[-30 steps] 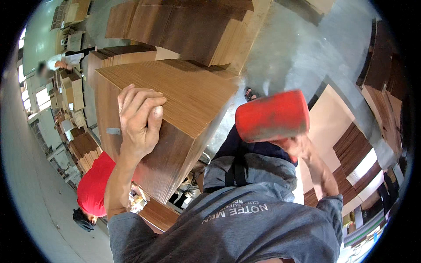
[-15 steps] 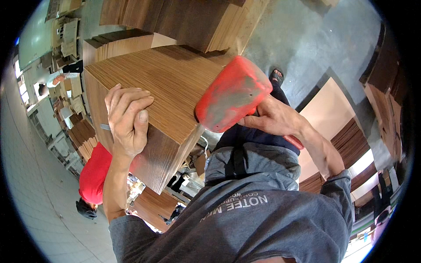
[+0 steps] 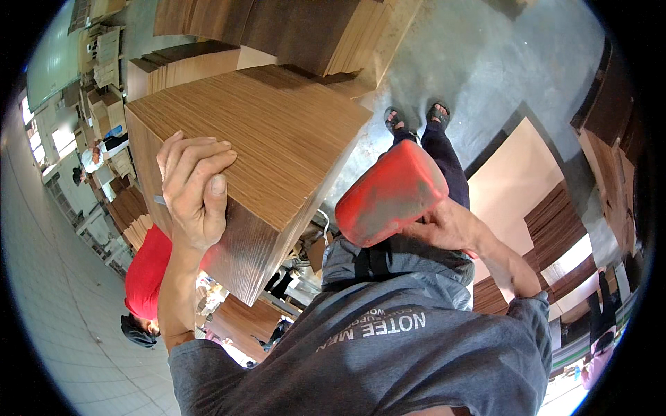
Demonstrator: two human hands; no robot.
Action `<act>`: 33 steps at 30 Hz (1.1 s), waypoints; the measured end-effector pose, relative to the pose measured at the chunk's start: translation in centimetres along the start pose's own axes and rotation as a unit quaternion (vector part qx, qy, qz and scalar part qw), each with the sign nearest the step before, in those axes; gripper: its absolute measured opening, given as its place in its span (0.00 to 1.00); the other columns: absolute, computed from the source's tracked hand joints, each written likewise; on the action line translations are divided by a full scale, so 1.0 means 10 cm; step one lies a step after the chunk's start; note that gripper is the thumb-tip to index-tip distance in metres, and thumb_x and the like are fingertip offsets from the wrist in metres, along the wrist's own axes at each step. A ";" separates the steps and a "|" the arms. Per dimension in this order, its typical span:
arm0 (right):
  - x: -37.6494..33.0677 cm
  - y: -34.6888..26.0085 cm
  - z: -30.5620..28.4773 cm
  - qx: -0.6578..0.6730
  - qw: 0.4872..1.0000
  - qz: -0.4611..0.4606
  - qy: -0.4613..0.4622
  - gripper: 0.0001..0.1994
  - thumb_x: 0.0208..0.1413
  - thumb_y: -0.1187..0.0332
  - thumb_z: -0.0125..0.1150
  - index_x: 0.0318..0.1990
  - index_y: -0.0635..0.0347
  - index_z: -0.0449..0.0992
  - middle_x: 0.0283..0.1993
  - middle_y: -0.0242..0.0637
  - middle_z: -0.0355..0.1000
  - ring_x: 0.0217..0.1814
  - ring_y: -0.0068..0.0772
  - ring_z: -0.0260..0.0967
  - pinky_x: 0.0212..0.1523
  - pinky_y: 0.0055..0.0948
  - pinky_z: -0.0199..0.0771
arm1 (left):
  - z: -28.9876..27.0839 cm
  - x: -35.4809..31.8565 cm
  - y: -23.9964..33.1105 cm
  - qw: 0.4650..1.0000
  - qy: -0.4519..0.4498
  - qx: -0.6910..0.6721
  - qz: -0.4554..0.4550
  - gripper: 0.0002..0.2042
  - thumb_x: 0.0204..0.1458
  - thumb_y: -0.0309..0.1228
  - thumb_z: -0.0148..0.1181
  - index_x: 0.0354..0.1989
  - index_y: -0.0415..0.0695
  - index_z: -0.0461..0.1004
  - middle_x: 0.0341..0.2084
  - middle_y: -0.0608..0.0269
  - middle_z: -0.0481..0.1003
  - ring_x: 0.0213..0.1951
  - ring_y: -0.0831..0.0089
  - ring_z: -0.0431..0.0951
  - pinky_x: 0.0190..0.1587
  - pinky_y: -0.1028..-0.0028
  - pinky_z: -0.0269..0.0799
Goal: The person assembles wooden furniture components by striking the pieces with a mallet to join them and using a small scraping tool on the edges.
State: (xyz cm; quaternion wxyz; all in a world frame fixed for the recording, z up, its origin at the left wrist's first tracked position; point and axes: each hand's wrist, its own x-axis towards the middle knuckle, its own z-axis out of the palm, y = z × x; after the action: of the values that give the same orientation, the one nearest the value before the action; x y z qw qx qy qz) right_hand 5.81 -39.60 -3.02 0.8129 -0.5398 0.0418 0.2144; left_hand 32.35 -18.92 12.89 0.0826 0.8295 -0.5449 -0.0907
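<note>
A large brown wood-grain box, like a cabinet carcass (image 3: 277,132), stands at an angle before me. My left hand (image 3: 194,191) grips its upper left edge, fingers curled over the top panel and thumb along the side. A small strip of grey metal (image 3: 159,200) shows beside that hand. In my right hand (image 3: 451,225) is a mallet (image 3: 392,194) with a big red head, its paint worn to grey. The head hangs in the air right of the box, close to my waist and apart from the panel. Most of its handle is hidden behind my hand.
Stacked brown panels (image 3: 291,31) lie beyond the box. More boards (image 3: 517,180) lean on the floor at right, near my sandalled feet (image 3: 437,114). A person in a red top (image 3: 148,267) bends close by on the left; another person (image 3: 94,158) stands farther off.
My right hand has drawn the mallet back from the box's right edge, toward my body and slightly right. My left hand keeps its hold on the box. Both feet now show.
</note>
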 end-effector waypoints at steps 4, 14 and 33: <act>0.06 0.37 0.03 -0.310 0.929 -0.197 0.050 0.17 0.48 0.69 0.60 0.46 0.64 0.71 0.44 0.46 0.71 0.49 0.48 0.71 0.48 0.37 0.73 | -0.01 0.01 0.00 1.000 -0.002 0.004 0.002 0.16 0.58 0.39 0.49 0.33 0.39 0.79 0.34 0.55 0.78 0.43 0.57 0.76 0.59 0.52 0.59; 0.46 0.49 0.07 -0.420 0.802 -0.412 0.100 0.09 0.45 0.67 0.58 0.34 0.57 0.69 0.22 0.29 0.60 0.23 0.29 0.64 0.22 0.30 0.64 | 0.04 0.02 0.00 1.000 0.000 0.005 0.006 0.19 0.61 0.40 0.45 0.33 0.39 0.79 0.33 0.55 0.78 0.42 0.57 0.77 0.59 0.51 0.59; 0.71 0.57 0.09 -0.332 0.850 -0.379 0.152 0.11 0.46 0.65 0.59 0.36 0.58 0.70 0.23 0.34 0.62 0.25 0.37 0.68 0.23 0.36 0.67 | 0.06 0.03 0.05 1.000 -0.003 0.015 0.003 0.20 0.62 0.41 0.44 0.33 0.39 0.79 0.34 0.55 0.79 0.43 0.56 0.76 0.59 0.51 0.59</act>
State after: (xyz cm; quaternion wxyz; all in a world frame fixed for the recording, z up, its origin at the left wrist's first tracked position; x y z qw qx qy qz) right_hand 9.86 -34.81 -9.71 0.5866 -0.7777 -0.1166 -0.1939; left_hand 31.89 -19.42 12.44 0.0685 0.8285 -0.5493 -0.0849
